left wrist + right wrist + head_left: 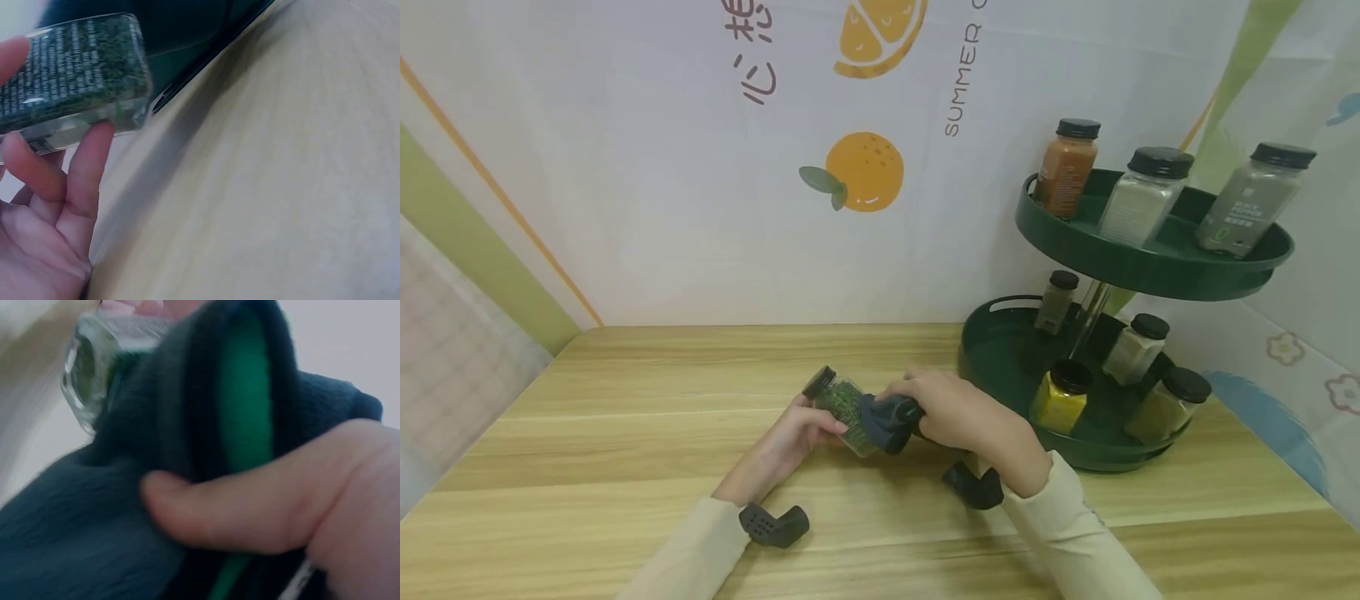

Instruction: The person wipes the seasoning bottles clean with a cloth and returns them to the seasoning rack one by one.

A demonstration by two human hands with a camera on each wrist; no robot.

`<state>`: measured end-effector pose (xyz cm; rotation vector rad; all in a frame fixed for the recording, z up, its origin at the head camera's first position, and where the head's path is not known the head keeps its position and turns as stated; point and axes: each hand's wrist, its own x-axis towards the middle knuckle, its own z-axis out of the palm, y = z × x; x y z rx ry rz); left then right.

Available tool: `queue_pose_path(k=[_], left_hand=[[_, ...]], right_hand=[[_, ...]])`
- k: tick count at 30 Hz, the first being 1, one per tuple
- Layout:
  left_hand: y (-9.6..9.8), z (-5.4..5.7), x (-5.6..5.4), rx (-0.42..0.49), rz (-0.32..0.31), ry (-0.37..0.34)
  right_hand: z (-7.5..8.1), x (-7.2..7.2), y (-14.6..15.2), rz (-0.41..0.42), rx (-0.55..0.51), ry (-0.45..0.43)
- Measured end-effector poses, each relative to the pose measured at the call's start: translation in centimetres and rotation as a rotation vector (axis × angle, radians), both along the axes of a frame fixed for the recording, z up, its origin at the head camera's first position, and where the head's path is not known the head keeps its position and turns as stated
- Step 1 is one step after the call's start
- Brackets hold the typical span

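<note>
In the head view my left hand (797,429) grips a clear spice jar (844,403) of green dried herbs with a black lid. The jar is tilted, lid toward the upper left. Printed text covers one side of the herb jar (69,69) in the left wrist view, with fingertips along its lower edge. My right hand (951,408) holds a folded dark blue cloth (886,423) against the jar's side. Close up, the right thumb presses on the cloth (94,512), whose fold shows a bright green inside; the jar's glass base stands out beside it.
A green two-tier rack (1078,454) stands to the right, close by my right hand. Several spice jars sit on both tiers, among them a yellow jar (1060,397) and an orange-brown jar (1067,167). A printed white curtain (700,208) hangs behind the wooden table (625,417).
</note>
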<state>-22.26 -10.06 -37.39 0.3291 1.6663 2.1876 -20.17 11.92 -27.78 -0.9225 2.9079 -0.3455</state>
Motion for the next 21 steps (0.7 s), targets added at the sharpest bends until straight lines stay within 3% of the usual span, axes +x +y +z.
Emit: queue_pose_path(k=[5,9,14,18,21], left_hand=[[0.0,-0.2,0.0,-0.035,-0.049,0.043],[0.0,-0.3,-0.2,0.001,-0.064,0.047],[-0.2,-0.5,-0.4,0.05,-0.08,0.037],[-0.4,-0.5,-0.5,0.048,-0.09,0.05],[-0.5,-0.6,-0.4,0.028,-0.098,0.051]], right_hand=[[0.4,0.1,0.6,-0.084,0.056,-0.1],[0.8,0.1,0.7,-0.072,0.011,-0.009],[0.2,0.2,-0.6,0.034,-0.12,0.116],[-0.4,0.5,-1.7,0.111,-0.108,0.161],[-0.6,0.6,-1.9,0.112,-0.088,0.161]])
